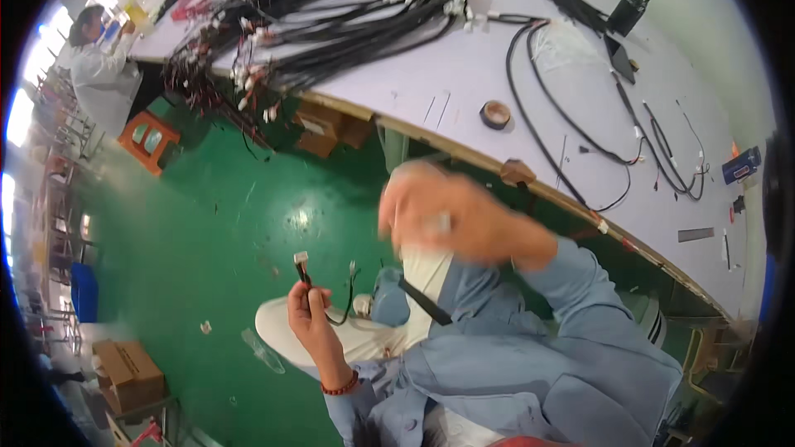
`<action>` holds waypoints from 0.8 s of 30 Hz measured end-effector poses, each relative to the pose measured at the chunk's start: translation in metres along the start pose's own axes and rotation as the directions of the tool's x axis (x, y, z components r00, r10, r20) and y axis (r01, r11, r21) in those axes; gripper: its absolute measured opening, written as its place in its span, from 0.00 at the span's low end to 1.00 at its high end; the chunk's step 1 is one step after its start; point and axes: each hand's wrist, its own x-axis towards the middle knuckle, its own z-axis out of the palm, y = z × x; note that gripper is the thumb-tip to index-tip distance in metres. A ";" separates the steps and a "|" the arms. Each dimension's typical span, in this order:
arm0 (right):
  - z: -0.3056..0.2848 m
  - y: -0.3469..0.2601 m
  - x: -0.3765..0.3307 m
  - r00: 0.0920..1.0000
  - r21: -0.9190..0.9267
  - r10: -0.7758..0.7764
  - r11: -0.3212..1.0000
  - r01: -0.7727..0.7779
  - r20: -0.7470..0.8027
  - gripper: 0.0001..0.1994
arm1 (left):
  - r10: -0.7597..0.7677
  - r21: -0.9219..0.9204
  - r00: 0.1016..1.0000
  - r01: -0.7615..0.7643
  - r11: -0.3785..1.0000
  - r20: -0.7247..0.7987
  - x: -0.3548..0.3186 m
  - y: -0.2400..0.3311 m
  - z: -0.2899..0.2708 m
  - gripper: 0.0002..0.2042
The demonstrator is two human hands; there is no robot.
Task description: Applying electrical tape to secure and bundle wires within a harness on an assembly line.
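Note:
My left hand [312, 319], with a beaded bracelet at the wrist, pinches a black wire harness [307, 276] close to its end. A white plug connector [301, 257] sticks up above the fingers, and a thin branch with a small connector [353, 266] curves off to the right. My right hand [451, 213] is raised over my lap near the table edge, smeared by motion. Something small and pale shows against it, too blurred to name. A flat black strip [425, 301] shows over my lap, between the hands.
On the white table [464, 74] lie a big bundle of black cable harnesses [356, 25], a tape roll [495, 114], loose cables [538, 87] and a blue can [740, 165]. An orange stool [149, 142] and cardboard box [128, 374] stand on the floor. Another person [103, 74] sits far left.

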 end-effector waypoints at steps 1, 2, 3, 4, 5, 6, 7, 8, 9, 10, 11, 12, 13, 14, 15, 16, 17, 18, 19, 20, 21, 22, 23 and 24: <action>-0.028 0.012 0.013 0.974 -0.451 -0.167 0.889 0.081 -0.153 0.04 | 0.026 -0.015 0.999 -0.026 1.000 0.021 0.002 0.007 0.007 0.08; -0.052 0.021 0.024 0.937 -0.667 -0.253 0.744 0.029 -0.241 0.04 | 0.021 -0.057 0.997 -0.017 0.998 0.072 0.000 0.011 0.009 0.07; -0.070 0.028 0.033 0.886 -0.827 -0.351 0.559 -0.062 -0.304 0.04 | 0.012 -0.092 0.992 -0.001 0.996 0.123 -0.004 0.016 0.008 0.07; -0.084 0.040 0.040 0.913 -0.878 -0.221 0.421 -0.226 -0.341 0.05 | 0.010 -0.101 0.989 0.005 0.995 0.150 -0.009 0.025 0.008 0.06; -0.093 0.053 0.045 0.910 -0.893 -0.090 0.254 -0.371 -0.404 0.05 | 0.042 -0.017 0.980 -0.039 0.999 0.194 -0.013 0.037 0.009 0.07; -0.099 0.071 0.046 0.891 -0.851 0.051 0.277 -0.447 -0.452 0.06 | 0.054 -0.004 0.973 -0.054 0.999 0.223 -0.016 0.042 0.010 0.07; -0.102 0.083 0.047 0.855 -0.801 0.194 0.298 -0.519 -0.481 0.07 | 0.062 0.013 0.968 -0.067 0.998 0.242 -0.017 0.045 0.010 0.08; -0.100 0.080 0.049 0.850 -0.799 0.185 0.289 -0.527 -0.494 0.07 | 0.098 -0.010 0.953 -0.099 0.995 0.286 -0.016 0.047 0.011 0.09; -0.094 0.078 0.048 0.838 -0.799 0.230 0.258 -0.543 -0.495 0.09 | 0.104 -0.015 0.949 -0.104 0.994 0.299 -0.015 0.047 0.012 0.09; -0.091 0.076 0.045 0.824 -0.799 0.277 0.228 -0.557 -0.495 0.10 | 0.125 -0.075 0.943 -0.107 0.991 0.308 -0.014 0.046 0.014 0.09; -0.089 0.071 0.043 0.820 -0.796 0.275 0.224 -0.563 -0.502 0.10 | 0.143 -0.132 0.939 -0.106 0.986 0.314 -0.013 0.045 0.014 0.10; -0.087 0.067 0.041 0.848 -0.840 0.286 0.192 -0.508 -0.447 0.12 | 0.175 -0.139 0.950 -0.142 0.980 0.260 -0.010 0.042 0.016 0.09; -0.087 0.063 0.040 0.871 -0.880 0.301 0.162 -0.447 -0.388 0.14 | 0.173 -0.139 0.949 -0.140 0.980 0.264 -0.009 0.041 0.015 0.09; -0.097 0.057 0.034 0.902 -0.840 0.237 0.339 -0.424 -0.360 0.15 | 0.235 -0.113 0.944 -0.214 0.970 0.232 -0.008 0.039 0.011 0.08; -0.114 0.051 0.028 0.929 -0.776 0.164 0.512 -0.368 -0.332 0.16 | 0.300 -0.079 0.935 -0.290 0.954 0.190 -0.006 0.037 0.006 0.08; -0.126 0.024 0.034 0.873 -0.685 0.131 0.570 -0.454 -0.469 0.16 | 0.344 -0.100 0.925 -0.331 0.938 0.161 -0.010 0.040 -0.008 0.07; -0.151 0.012 0.030 0.783 -0.561 0.134 0.625 -0.543 -0.608 0.15 | 0.340 -0.090 0.929 -0.330 0.940 0.148 -0.010 0.041 -0.012 0.07; -0.186 0.012 0.016 0.704 -0.527 -0.042 0.695 -0.489 -0.709 0.11 | 0.363 -0.166 0.911 -0.334 0.928 0.197 -0.010 0.041 -0.014 0.08; -0.233 0.018 0.002 0.707 -0.672 -0.143 0.484 -0.561 -0.693 0.09 | 0.390 -0.242 0.888 -0.334 0.911 0.245 -0.009 0.041 -0.014 0.08; -0.269 0.028 -0.016 0.715 -0.726 -0.182 0.333 -0.601 -0.675 0.06 | 0.400 -0.291 0.877 -0.322 0.901 0.267 -0.006 0.039 -0.012 0.11; -0.292 0.042 -0.030 0.677 -0.667 0.006 0.159 -0.727 -0.736 0.06 | 0.398 -0.293 0.879 -0.321 0.901 0.262 -0.007 0.039 -0.007 0.11; -0.308 0.056 -0.041 0.587 -0.602 0.172 -0.042 -0.798 -0.791 0.07 | 0.342 -0.379 0.915 -0.245 0.892 0.214 -0.009 0.040 0.002 0.11; -0.314 0.072 -0.053 0.594 -0.608 0.170 -0.040 -0.793 -0.786 0.07 | 0.280 -0.463 0.945 -0.175 0.869 0.170 -0.009 0.041 0.008 0.12; -0.314 0.087 -0.064 0.591 -0.594 0.197 0.048 -0.803 -0.782 0.07 | 0.283 -0.464 0.945 -0.181 0.867 0.161 -0.009 0.039 0.008 0.12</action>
